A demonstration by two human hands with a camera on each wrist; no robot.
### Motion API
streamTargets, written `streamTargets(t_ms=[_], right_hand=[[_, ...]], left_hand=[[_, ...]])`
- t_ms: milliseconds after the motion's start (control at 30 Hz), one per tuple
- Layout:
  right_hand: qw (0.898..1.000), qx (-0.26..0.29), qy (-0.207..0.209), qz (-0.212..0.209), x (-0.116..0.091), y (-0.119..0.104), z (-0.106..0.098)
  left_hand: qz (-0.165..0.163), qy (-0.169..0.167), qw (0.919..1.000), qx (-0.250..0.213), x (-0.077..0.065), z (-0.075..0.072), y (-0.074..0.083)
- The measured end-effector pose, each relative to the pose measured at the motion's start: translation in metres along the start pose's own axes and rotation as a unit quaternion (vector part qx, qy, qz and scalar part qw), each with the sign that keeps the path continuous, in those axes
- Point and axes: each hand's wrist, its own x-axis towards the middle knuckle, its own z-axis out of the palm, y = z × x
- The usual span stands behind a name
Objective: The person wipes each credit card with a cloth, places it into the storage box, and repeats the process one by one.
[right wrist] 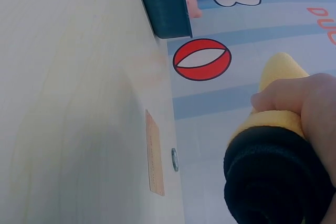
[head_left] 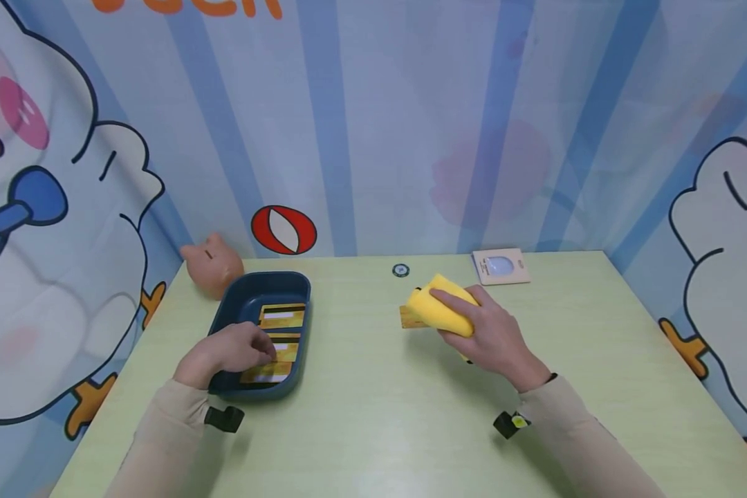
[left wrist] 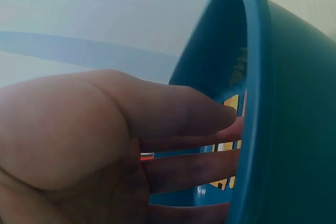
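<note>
My left hand (head_left: 239,349) reaches over the near left rim into a dark blue basin (head_left: 224,384), its fingertips right at the gold bank cards (head_left: 282,316) lying inside. In the left wrist view the thumb and fingers (left wrist: 191,174) reach past the basin's rim, with bits of gold card showing between them. Over the right half of the table, my right hand (head_left: 488,332) grips a soft yellow plush thing (head_left: 442,306); the right wrist view shows its rounded black end (right wrist: 275,174). Beneath and left of it lies another gold card (head_left: 413,318), partly covered in the head view.
A pink piggy bank (head_left: 213,266) stands behind the basin at the left. Toward the table's back edge lie a small round dark chip (head_left: 401,270) and a pale flat packet (head_left: 501,267). A printed blue curtain (head_left: 398,124) hangs behind the table.
</note>
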Motion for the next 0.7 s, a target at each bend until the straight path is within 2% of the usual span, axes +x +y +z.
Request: streamTargets(t_ms=[167, 300, 467, 700], right_hand=[[1.0, -0.002, -0.001, 0.001, 0.0, 0.0, 0.0], [1.0, -0.002, -0.002, 0.004, 0.0, 0.001, -0.002], [1.0, -0.002, -0.001, 0.003, 0.001, 0.001, -0.004], [1.0, -0.005, 0.0, 0.003, 0.001, 0.002, -0.004]], left_hand=[[0.01, 0.014, 0.9998, -0.011, 0.001, -0.002, 0.002], [0.022, 0.05, 0.998, -0.032, 0.002, -0.003, 0.01], [0.068, 0.102, 0.9914, -0.047, 0.002, -0.004, 0.029], [0.11, 0.14, 0.9785, -0.105, 0.006, 0.0, 0.06]])
